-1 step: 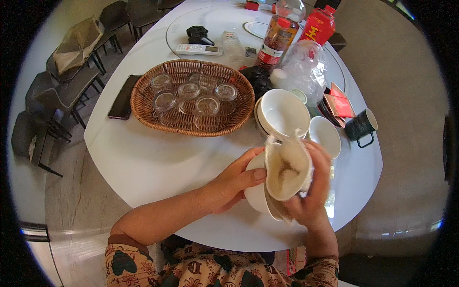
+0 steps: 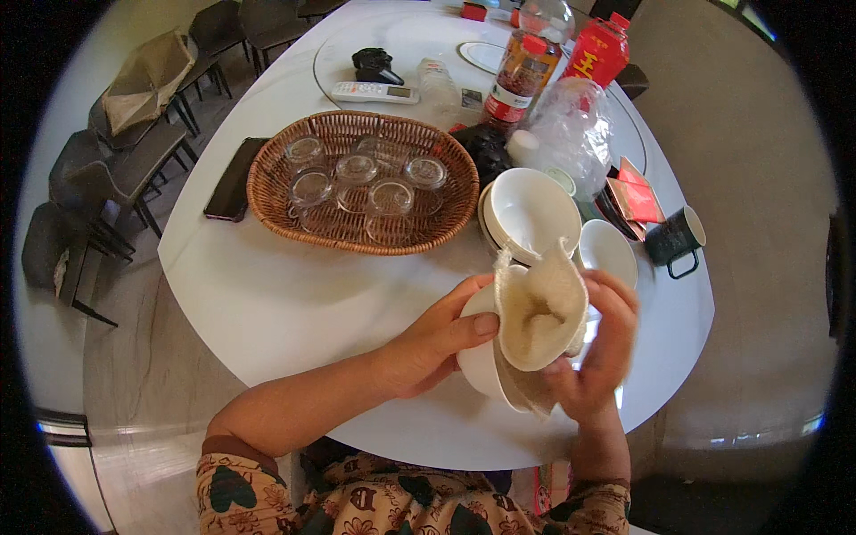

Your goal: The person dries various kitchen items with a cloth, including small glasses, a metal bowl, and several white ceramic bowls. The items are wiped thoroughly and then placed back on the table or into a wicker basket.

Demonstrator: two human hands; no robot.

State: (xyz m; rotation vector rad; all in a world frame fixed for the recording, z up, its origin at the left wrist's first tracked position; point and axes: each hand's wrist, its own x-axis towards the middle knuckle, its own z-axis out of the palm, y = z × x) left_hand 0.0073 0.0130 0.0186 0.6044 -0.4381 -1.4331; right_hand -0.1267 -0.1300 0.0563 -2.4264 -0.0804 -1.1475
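Observation:
In front of me, above the near part of the table, my left hand (image 2: 437, 337) grips a white bowl (image 2: 480, 367) tilted on its side. Its thumb presses a cream-coloured cloth (image 2: 555, 299) against the bowl's rim. The cloth is bunched over the bowl's mouth, hiding the inside. My right hand (image 2: 599, 352) is curled at the cloth's right side, with fingers bent and thumb low against it. Just beyond are a stack of white bowls (image 2: 538, 209) and a single white bowl (image 2: 610, 252), partly behind the cloth and right hand.
A wicker basket (image 2: 259, 201) of upturned glass cups (image 2: 390, 198) stands left of the bowls, beside a dark phone (image 2: 236, 183). Bottles (image 2: 513, 85), a clear plastic bag (image 2: 575, 134) and a remote control (image 2: 374, 93) lie farther back. A dark mug (image 2: 673, 238) sits near the right edge.
My right hand's fingers have lifted slightly outward to the right, and the cloth's upper edge has spread a little. My left hand keeps its grip on the bowl.

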